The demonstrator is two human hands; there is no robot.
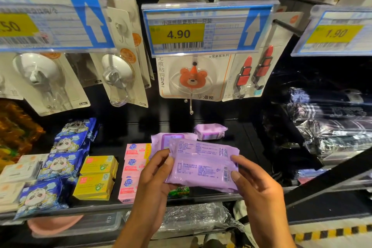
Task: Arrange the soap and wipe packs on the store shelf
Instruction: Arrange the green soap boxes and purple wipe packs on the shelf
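Dark store shelf (128,133) with pegboard stuff hanging over it, seen from above. Right in the middle a purple wipe pack (203,167) is up off the shelf, held between both hands, with its printed back and barcode facing the camera. Left hand (155,183) grips the pack's left edge, thumb on the face and the rest curled underneath. Right hand (257,185) is curled round the right edge by the barcode end.

Just behind it, at its far-left corner, is a second purple pack (161,141) with a lid label showing. Can't tell if that one lies on the shelf or is caught in the left hand too. Farther back and a bit right, a smaller purple pack (210,131) sits alone on the shelf. Something small and green (180,191) peeks out under the held pack, too hidden to say what it is.

Left of the hands is a near-to-far row of pink soap bars (133,169), then two yellow soap boxes (96,177), then a row of blue panda packs (62,159), then white boxes (18,171) at the left edge.

Hanging above are a 4.90 price tag (201,30), a bear hook card (191,78) under it, red hooks (253,72) to its right and clear suction hooks (114,74) to its left. Plastic-wrapped dark bundles (332,127) are stacked off to the right.
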